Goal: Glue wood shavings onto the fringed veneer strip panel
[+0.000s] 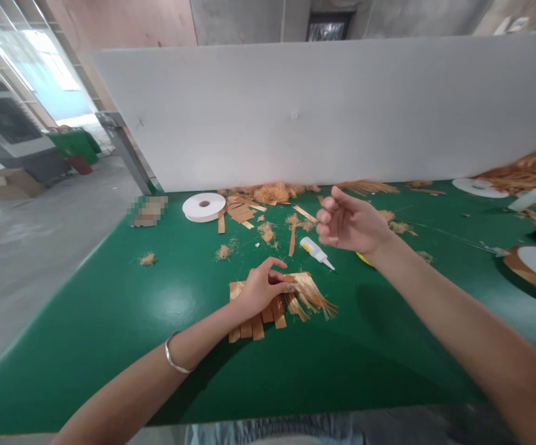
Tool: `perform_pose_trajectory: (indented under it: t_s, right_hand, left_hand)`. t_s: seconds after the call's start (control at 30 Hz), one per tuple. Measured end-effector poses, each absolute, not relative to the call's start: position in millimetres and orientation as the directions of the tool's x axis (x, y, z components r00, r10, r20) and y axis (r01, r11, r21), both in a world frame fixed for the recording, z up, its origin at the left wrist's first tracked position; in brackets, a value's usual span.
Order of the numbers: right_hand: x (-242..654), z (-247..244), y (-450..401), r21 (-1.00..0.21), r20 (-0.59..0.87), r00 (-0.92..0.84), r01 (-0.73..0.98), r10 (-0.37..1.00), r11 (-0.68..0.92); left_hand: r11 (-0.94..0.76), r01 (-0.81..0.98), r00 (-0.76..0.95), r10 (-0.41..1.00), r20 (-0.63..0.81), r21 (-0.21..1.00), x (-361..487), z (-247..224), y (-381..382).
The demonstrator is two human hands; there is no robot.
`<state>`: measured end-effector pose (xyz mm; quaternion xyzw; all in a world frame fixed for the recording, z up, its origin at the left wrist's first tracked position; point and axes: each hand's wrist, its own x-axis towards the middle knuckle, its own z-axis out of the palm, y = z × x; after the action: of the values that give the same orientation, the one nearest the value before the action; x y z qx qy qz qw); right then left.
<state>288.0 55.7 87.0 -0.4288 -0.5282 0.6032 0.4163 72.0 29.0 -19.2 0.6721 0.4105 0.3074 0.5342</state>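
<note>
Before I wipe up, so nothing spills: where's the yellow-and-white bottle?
In the head view, the bottle lies slightly right of centre, on the table beyond the fringed strips, near the right hand.

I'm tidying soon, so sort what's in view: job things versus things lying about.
Likely in the job:
brown strips under the left hand
frayed strips beside them
perhaps the white bottle

Probably lying about:
fibre tuft at left
fibre heap by the white board
cardboard box

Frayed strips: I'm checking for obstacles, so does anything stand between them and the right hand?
In the image, only the white bottle lies between the right hand and the frayed strips. The hand appears raised, probably clear of it.
</note>
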Motion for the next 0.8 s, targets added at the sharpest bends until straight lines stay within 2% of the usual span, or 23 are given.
perform_pose_trajectory:
  t_s: [0.03,0.1,0.17,0.2,0.23,0.3,0.37,0.4,0.43,0.47,0.53,0.6,0.67,0.73,0.77,0.8]
  right_hand:
    - [287,91,53,-0.985,-0.162,-0.394,0.005,0.905,-0.174]
    - [283,100,49,-0.938,-0.347,-0.650,0.229,0.676,-0.262]
    - [279,108,45,-0.889,-0.452,-0.782,0.437,0.429,-0.140]
    - [276,111,43,-0.867,-0.464,-0.791,0.498,0.399,-0.021]
    - [273,111,42,-0.832,-0.445,-0.773,0.544,0.451,0.111]
    - [266,105,42,-0.667,-0.298,-0.665,0.658,0.684,0.349]
    - [259,92,43,-0.428,-0.019,-0.511,0.781,0.859,0.455]
    - [256,85,44,-0.349,0.118,-0.456,0.812,0.882,0.467]
    - [254,79,45,-0.323,0.224,-0.425,0.816,0.877,0.479]
    - [252,75,45,-0.359,0.288,-0.411,0.791,0.865,0.496]
    - [254,73,45,-0.575,0.296,-0.409,0.645,0.863,0.503]
    - [260,79,45,-0.804,0.181,-0.443,0.448,0.878,0.392]
    - [270,90,43,-0.911,-0.063,-0.605,0.359,0.794,0.202]
    - [279,98,42,-0.887,-0.353,-0.772,0.456,0.529,0.074]
    - [282,98,42,-0.835,-0.465,-0.775,0.545,0.428,0.080]
    - [284,97,43,-0.757,-0.546,-0.730,0.640,0.412,0.130]
  left_hand:
    - [-0.096,0.224,0.474,0.880,-0.022,0.970,72,-20,29]
    - [-0.113,0.250,0.466,0.885,-0.018,0.962,72,-21,29]
    - [-0.139,0.288,0.458,0.889,-0.009,0.947,72,-21,29]
    - [-0.155,0.303,0.459,0.889,-0.001,0.940,72,-21,29]
    - [-0.168,0.311,0.462,0.887,0.006,0.935,71,-21,29]
    - [-0.175,0.306,0.474,0.880,0.010,0.936,71,-20,29]
    - [-0.165,0.296,0.481,0.877,0.003,0.941,71,-20,28]
    - [-0.155,0.287,0.483,0.875,-0.004,0.945,71,-20,28]
    - [-0.143,0.278,0.484,0.875,-0.010,0.950,71,-21,29]
    - [-0.134,0.272,0.481,0.877,-0.014,0.953,71,-21,29]
    - [-0.126,0.275,0.470,0.882,-0.019,0.953,71,-21,29]
    - [-0.139,0.290,0.467,0.884,-0.013,0.947,71,-21,29]
    - [-0.165,0.298,0.473,0.881,0.005,0.940,70,-21,29]
    - [-0.166,0.276,0.487,0.874,0.012,0.947,70,-22,29]
    - [-0.156,0.259,0.492,0.870,0.009,0.953,69,-23,29]
    - [-0.145,0.248,0.495,0.869,0.003,0.958,69,-23,29]
